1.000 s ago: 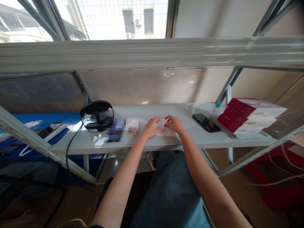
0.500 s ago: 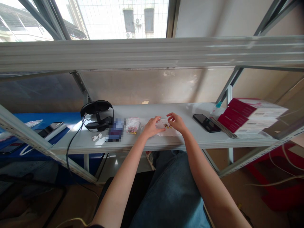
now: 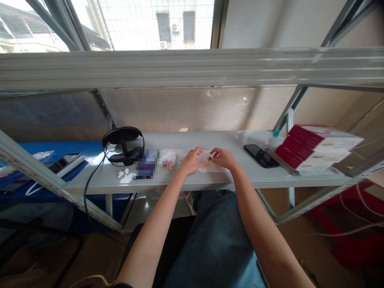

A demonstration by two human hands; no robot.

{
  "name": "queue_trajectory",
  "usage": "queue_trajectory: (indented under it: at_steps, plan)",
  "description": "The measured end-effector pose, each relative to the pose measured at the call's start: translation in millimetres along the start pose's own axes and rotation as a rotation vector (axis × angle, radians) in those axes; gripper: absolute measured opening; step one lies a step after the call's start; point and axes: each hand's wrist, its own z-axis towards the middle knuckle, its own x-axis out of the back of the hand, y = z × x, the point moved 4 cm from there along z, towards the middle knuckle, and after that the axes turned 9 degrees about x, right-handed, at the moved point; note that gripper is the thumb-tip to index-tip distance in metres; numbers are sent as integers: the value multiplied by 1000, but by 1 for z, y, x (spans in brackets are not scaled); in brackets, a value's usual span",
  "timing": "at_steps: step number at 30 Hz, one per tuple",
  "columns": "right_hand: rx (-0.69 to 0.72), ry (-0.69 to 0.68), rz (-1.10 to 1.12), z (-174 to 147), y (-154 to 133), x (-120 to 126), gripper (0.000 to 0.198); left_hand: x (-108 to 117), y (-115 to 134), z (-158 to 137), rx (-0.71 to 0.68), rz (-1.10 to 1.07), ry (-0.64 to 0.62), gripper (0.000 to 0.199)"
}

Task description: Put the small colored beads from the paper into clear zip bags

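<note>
On the pale shelf (image 3: 186, 140), near its front edge, a few small capsule-like pieces (image 3: 211, 159), yellow and dark, are seen between 2 bare hands, over a whitish, thin sheet (image 3: 213, 169) that is partly covered by the fingers. The left hand (image 3: 191, 161) is placed at the sheet's left side; its thumb and forefinger are held apart, curved like a C, and something clear is glimpsed in the gap, though whether it is gripped cannot be told. The right hand (image 3: 224, 158) is set at the other side, fingers bent down to the pieces; whether 1 of them is pinched is too small to be made out. Just left of the left hand, a clear bag (image 3: 168, 159) is laid flat, with pink and yellow pieces gathered in it. Farther left, a phone (image 3: 146, 165) with a blurred screen, 2 white earbuds (image 3: 122, 173) and a black headset (image 3: 122, 137) are grouped. Right of the right hand, well apart from it, a dark phone (image 3: 261, 155) is laid at a slant, beside a stack of red-and-white boxes (image 3: 315, 148). Behind the phone, a teal-capped container (image 3: 274, 137) is partly hidden by the boxes.
</note>
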Motion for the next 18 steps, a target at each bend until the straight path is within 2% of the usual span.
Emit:
queue_trajectory:
  at_steps: [18]
  plan:
    - [27,25,-52,0,-1,0,24,0,0,0,-11,-8,-4,66]
